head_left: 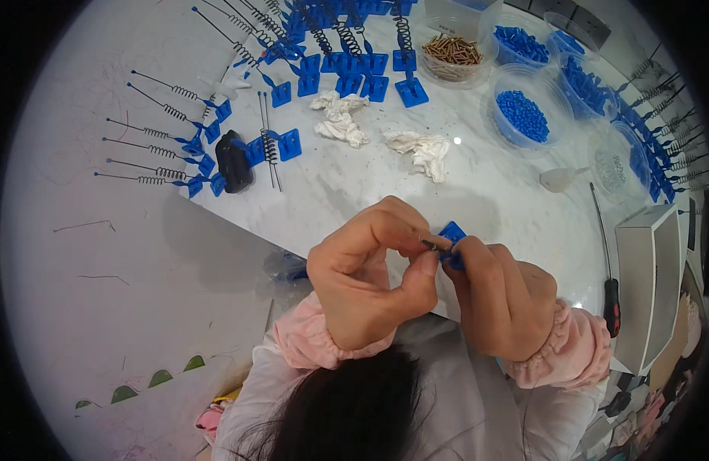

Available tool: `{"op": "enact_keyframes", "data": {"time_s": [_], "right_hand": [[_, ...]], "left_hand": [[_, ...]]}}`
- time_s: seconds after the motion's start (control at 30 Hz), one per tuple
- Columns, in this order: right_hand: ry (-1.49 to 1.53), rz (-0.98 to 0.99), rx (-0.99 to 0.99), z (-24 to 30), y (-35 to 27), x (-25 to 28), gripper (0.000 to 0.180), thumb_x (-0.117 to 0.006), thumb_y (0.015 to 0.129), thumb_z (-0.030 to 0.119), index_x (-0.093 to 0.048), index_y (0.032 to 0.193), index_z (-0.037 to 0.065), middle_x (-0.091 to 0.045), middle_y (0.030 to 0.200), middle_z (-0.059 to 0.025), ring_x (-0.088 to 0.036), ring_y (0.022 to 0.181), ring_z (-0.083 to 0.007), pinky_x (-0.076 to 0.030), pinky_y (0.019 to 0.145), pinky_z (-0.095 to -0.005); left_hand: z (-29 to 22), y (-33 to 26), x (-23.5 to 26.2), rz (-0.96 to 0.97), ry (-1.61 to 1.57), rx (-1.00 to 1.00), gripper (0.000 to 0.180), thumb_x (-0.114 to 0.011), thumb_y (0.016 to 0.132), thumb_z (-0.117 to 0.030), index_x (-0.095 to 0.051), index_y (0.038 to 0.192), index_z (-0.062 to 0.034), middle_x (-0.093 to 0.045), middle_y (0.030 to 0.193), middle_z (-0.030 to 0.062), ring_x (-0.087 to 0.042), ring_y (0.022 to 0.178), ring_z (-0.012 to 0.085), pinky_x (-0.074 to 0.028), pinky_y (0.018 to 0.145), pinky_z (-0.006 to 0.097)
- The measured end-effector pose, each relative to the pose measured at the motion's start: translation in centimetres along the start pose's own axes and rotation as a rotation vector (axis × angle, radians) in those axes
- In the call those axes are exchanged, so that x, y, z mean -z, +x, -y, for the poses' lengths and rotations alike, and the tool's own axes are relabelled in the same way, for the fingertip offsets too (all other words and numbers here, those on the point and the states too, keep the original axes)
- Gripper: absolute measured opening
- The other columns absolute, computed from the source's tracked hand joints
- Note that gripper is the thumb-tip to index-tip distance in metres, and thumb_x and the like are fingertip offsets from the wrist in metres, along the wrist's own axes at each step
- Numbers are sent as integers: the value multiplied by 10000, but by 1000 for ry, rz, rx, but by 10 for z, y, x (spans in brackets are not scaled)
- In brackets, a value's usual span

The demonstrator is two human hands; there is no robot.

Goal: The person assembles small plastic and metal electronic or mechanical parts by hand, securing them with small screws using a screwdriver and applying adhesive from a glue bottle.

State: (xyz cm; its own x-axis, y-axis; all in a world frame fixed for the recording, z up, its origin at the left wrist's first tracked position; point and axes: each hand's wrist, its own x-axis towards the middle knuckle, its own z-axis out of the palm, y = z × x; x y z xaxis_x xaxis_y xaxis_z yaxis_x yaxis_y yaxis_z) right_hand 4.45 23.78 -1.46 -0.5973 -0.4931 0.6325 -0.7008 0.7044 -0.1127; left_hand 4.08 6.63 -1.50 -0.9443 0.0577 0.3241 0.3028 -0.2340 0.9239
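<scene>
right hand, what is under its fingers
The right hand covers most of a blue piece; a flat corner shows beyond it. A thin dark part shows between it and the left hand. Whatever the fingers cover cannot be seen.

Pale pink is shown by the near sleeve cuffs (566, 342), blue by the held plastic piece (452, 230), copper by the far pins (453, 50), grey-veined white by the tabletop (523, 200)
</scene>
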Motion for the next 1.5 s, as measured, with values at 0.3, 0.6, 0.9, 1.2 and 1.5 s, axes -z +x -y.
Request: {"op": "enact_keyframes", "data": {"time_s": [0.3,0.6,0.9,1.2,1.5], "right_hand": [[236,98,-212,1,8,8,171,-665,910,75,-623,1043,-23,-562,686,-69,-583,515,-182,-429,437,-295],[898,327,-609,-5,14,23,143,-655,932,54,-602,1061,20,-643,765,-156,-653,619,-340,-493,534,-378],[663,250,-502,0,10,14,107,-643,942,69,-599,1027,20,-616,720,-144,-631,588,-326,-475,523,-380],[1510,546,-949,-18,22,24,238,-450,1079,191,-583,966,29,-511,642,-27,-450,529,-95,-370,521,-251],[1065,465,-703,-15,21,23,144,-524,1035,145,-586,1008,18,-593,695,-116,-602,573,-261,-444,557,-308]], "left_hand": [[7,7,-15,-100,-51,108,86,-583,800,86,-556,838,14,-604,816,123,-536,795,174,-425,641,265],[1,4,-3,-38,-110,175,167,-660,811,160,-650,946,63,-660,929,117,-604,863,155,-488,775,284],[7,7,-2,-37,-54,134,172,-640,801,176,-639,923,53,-643,902,81,-568,830,118,-448,758,254],[9,6,8,17,-33,99,182,-670,818,164,-661,968,61,-669,945,120,-624,877,166,-486,788,280],[13,13,15,55,209,-106,185,-711,757,143,-668,903,37,-677,903,108,-563,759,138,-435,663,255]]}}
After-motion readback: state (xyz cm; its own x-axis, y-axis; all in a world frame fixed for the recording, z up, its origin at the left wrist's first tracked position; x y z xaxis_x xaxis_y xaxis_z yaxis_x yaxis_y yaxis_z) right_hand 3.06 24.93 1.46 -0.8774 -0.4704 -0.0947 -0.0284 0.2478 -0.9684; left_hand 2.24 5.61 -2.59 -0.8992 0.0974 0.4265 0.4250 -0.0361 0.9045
